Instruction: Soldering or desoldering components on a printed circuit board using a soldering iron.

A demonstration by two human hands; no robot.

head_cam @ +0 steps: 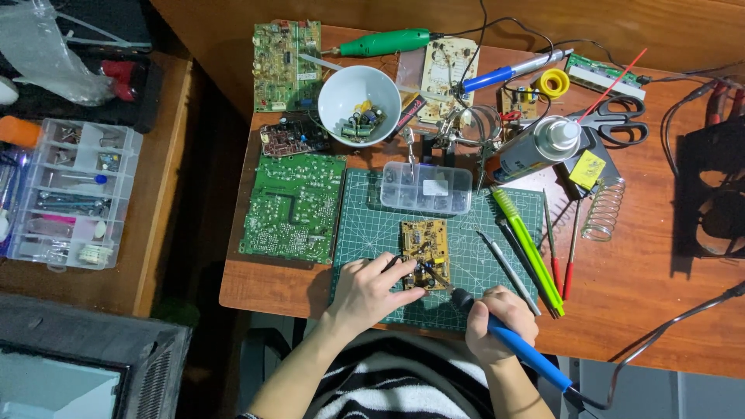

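Observation:
A small yellow-brown circuit board (424,244) lies on the green cutting mat (365,229) near the table's front edge. My left hand (371,289) rests at the board's lower left corner, fingers pinched on a thin dark tool that touches the board. My right hand (500,322) grips a blue-handled soldering iron (521,347); its metal tip reaches up-left onto the board's lower right part. The iron's cord runs off to the right.
A large green circuit board (295,206) lies left of the mat. Behind the mat stand a clear parts box (426,188), a white bowl of components (358,105), a spray can (539,143), scissors (617,122) and more boards. Tweezers and screwdrivers (535,248) lie to the right.

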